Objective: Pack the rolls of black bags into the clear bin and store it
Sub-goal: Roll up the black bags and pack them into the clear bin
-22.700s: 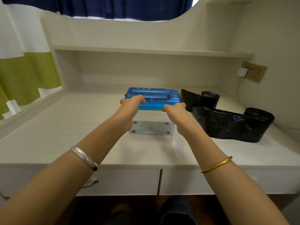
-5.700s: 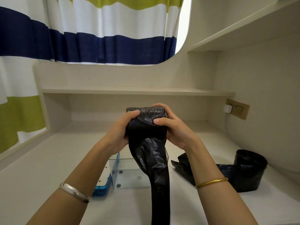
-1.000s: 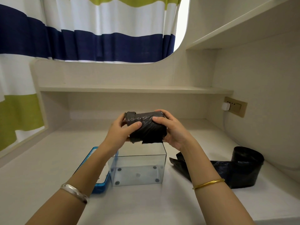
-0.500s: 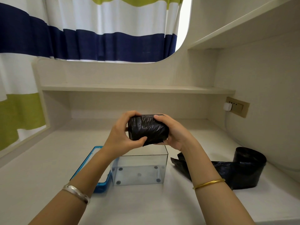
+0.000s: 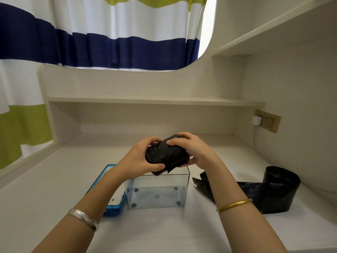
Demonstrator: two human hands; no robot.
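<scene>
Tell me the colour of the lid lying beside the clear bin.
Blue lid, white inside; head view.

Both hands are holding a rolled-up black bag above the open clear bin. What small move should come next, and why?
Probably lower the roll of black bags into the clear bin: both the left hand and right hand hold it just above the bin's open, empty top.

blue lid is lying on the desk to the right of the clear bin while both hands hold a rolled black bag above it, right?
Not quite. In the head view the blue lid lies to the left of the clear bin, not the right. The rest holds: the left hand and right hand hold the rolled black bag above the bin.
</scene>
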